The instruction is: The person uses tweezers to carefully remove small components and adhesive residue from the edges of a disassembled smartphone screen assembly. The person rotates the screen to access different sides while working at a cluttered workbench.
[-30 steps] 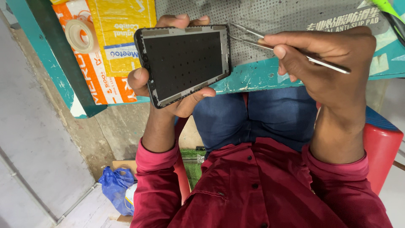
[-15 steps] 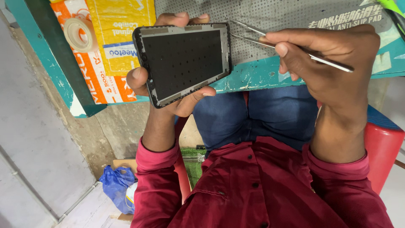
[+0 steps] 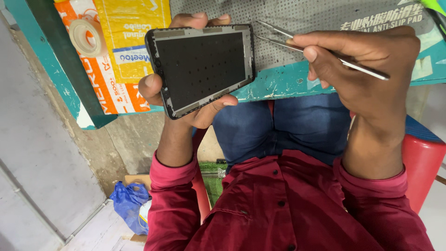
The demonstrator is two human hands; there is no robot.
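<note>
the person wears a dark red button-up shirt [image 3: 288, 209] with small dark buttons down the front placket and long sleeves ending in plain cuffs at both wrists. below it are blue denim jeans [image 3: 288, 125]. the left hand [image 3: 186, 100] and right hand [image 3: 367, 74] are bare, without rings or gloves.

Left hand [image 3: 186, 100] grips phone frame [image 3: 202, 67]; right hand [image 3: 367, 79] holds tweezers [image 3: 320, 49] over grey mat [image 3: 316, 16].

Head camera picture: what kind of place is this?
Probably a small phone repair bench. The left hand holds a phone frame, the right hand holds metal tweezers, over a grey anti-slip mat.
</note>
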